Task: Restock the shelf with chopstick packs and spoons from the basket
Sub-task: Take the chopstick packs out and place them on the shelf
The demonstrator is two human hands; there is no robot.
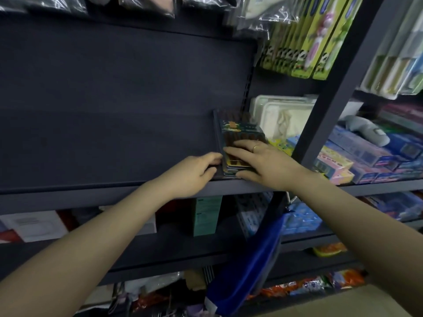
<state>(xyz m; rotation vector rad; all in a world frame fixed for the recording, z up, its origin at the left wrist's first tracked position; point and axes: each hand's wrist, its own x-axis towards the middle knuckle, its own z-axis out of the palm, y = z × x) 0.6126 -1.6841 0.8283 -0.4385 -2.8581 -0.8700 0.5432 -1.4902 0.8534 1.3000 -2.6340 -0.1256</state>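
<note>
The left hand (194, 173) touches the near-left corner of the stack of chopstick packs (238, 143) with curled fingertips, while the right hand (263, 163) lies flat on top, fingers straight and pressing down. Both forearms reach up and forward, converging on the stack. It sits at the right end of the dark shelf (103, 143), against the upright. This looks like squaring up packs just placed; next probably comes another reach down to the blue basket (249, 271) hanging below the right forearm
</note>
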